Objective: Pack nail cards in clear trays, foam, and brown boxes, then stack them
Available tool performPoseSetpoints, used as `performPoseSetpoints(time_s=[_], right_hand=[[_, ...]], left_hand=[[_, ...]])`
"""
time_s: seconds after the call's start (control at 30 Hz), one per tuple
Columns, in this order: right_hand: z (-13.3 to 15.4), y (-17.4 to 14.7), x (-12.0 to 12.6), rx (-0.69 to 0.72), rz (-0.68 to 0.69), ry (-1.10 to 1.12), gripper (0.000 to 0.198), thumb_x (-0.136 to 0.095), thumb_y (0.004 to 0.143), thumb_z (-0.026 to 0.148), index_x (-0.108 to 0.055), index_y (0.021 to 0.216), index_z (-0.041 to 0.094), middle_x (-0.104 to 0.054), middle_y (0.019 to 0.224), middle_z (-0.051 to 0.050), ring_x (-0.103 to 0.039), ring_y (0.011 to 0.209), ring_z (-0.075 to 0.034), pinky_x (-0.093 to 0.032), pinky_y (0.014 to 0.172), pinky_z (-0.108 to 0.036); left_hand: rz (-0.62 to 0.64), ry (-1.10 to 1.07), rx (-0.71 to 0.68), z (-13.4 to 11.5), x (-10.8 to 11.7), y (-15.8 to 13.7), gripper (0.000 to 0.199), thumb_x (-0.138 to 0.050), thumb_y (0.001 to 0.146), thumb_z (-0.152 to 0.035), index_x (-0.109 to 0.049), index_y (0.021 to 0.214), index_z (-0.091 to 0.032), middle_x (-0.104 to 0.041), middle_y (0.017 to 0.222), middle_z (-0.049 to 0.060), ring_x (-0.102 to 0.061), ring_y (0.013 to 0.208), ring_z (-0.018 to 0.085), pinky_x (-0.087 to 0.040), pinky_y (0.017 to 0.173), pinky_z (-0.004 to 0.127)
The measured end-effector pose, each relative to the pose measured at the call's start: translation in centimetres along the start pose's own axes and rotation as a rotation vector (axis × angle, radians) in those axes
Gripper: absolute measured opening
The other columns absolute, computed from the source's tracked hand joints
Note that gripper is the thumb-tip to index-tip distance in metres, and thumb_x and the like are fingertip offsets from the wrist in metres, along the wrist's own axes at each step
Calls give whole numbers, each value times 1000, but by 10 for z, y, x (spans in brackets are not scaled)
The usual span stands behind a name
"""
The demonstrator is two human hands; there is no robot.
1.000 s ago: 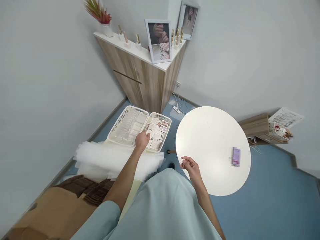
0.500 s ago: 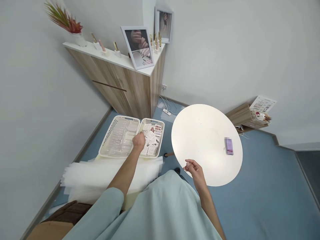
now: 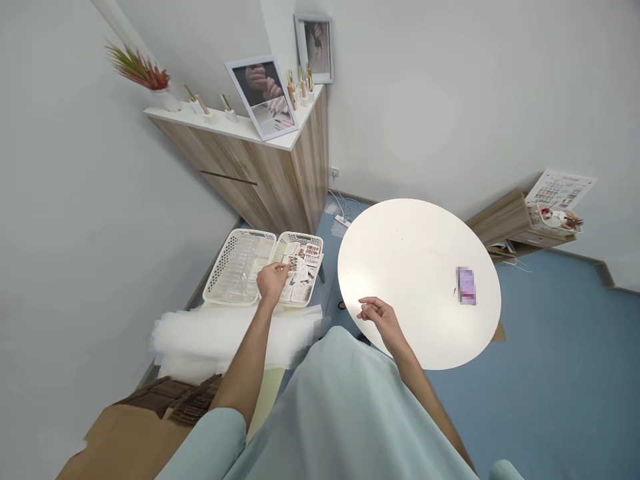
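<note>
My left hand (image 3: 273, 281) reaches over the right-hand white basket (image 3: 318, 267), thumb and fingers pinched together. At its fingertips is a small card of press-on nails (image 3: 293, 264) with dark reddish nail shapes, which it appears to grip by the edge. More small cards and packets (image 3: 301, 292) lie in that basket, another set of reddish nails (image 3: 313, 251) among them. My right hand (image 3: 381, 319) hovers over the near left edge of the round white table (image 3: 415, 267), its fingers loosely bent and apart with nothing between them.
Left of the cards, another white basket (image 3: 213, 283) holds clear plastic pieces. White wrap sheets (image 3: 230, 333) and a cardboard box (image 3: 130, 433) lie nearer me. A pixelated purple item (image 3: 467, 287) is on the table. Behind stands a wooden cabinet (image 3: 260, 187) with picture frames.
My left hand has turned from a fist over the basket to a pinch, with the card of nails now showing at its fingertips. The camera view has shifted; my right hand stays near the table edge.
</note>
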State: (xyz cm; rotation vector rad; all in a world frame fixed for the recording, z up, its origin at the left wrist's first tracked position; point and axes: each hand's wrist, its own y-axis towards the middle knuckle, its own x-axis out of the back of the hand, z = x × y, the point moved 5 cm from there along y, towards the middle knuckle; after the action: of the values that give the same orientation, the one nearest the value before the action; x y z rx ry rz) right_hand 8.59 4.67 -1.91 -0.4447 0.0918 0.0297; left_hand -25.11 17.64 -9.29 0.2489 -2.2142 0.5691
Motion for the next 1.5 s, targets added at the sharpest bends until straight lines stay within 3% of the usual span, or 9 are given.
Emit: performPoseSetpoints(time_s=[0.07, 0.17, 0.3, 0.47, 0.63, 0.93, 1.1, 1.27, 1.5], right_hand=[[3, 5, 7, 6, 21, -5, 42, -79, 85, 59, -79, 105, 22, -72, 82, -4, -73, 87, -25, -55, 89, -40], [6, 13, 19, 21, 41, -27, 40, -78, 86, 59, -79, 99, 22, -74, 84, -5, -73, 87, -24, -55, 87, -39], [7, 21, 38, 46, 31, -34, 39, -79, 85, 60, -78, 94, 22, -74, 82, -5, -70, 83, -23, -54, 84, -38], [2, 21, 66, 45, -14, 30, 40, -81, 82, 60, -74, 90, 21, -70, 78, -3, -66, 76, -19, -54, 79, -35], [-2, 16, 96, 53, -77, 46, 44, -79, 80, 65, -72, 89, 22, -68, 77, -2, -62, 73, -18, -53, 75, -34], [21, 6, 125, 184, -17, 10, 34, -72, 92, 58, -77, 102, 26, -72, 95, -3, -63, 84, -19, -52, 81, -34], [42, -1, 115, 265, 30, -24, 40, -59, 101, 61, -81, 111, 29, -72, 106, -4, -64, 93, -20, -53, 81, -34], [45, -5, 108, 274, -7, -18, 39, -67, 95, 61, -81, 115, 30, -74, 111, -4, -63, 92, -21, -55, 82, -37], [33, -1, 109, 200, -205, 40, 37, -78, 85, 60, -76, 84, 24, -74, 87, -2, -63, 83, -20, -54, 79, -36]], left_hand=[[29, -263, 52, -13, -3, -27, 36, -65, 88, -44, -79, 103, -15, -75, 77, 7, -62, 65, 18, -46, 60, 27], [224, -529, 27, -46, -19, -75, 40, -73, 79, -54, -78, 92, -16, -65, 65, 1, -44, 49, 11, -36, 49, 25], [452, -648, -65, -92, -41, -131, 41, -79, 78, -58, -78, 91, -19, -59, 65, 0, -42, 49, 10, -32, 48, 25], [558, -662, -97, -129, -69, -165, 41, -83, 79, -58, -78, 89, -19, -58, 66, 0, -47, 54, 11, -34, 50, 25], [592, -692, -70, -146, -97, -187, 41, -84, 78, -59, -78, 87, -19, -58, 64, 0, -48, 55, 11, -36, 50, 24], [1045, -980, 203, -153, -150, -229, 48, -91, 78, -50, -77, 109, -16, -77, 109, 13, -68, 72, 12, -50, 60, 22], [993, -1070, 285, -157, -156, -232, 41, -100, 65, -32, -76, 94, -16, -69, 82, 0, -55, 58, 4, -49, 58, 16], [820, -1035, 187, -161, -138, -227, 38, -94, 71, -42, -74, 92, -16, -73, 90, 3, -50, 54, 4, -44, 52, 19], [654, -886, 15, -157, -115, -225, 46, -88, 73, -56, -73, 95, -19, -79, 94, 7, -49, 51, 7, -41, 51, 24]])
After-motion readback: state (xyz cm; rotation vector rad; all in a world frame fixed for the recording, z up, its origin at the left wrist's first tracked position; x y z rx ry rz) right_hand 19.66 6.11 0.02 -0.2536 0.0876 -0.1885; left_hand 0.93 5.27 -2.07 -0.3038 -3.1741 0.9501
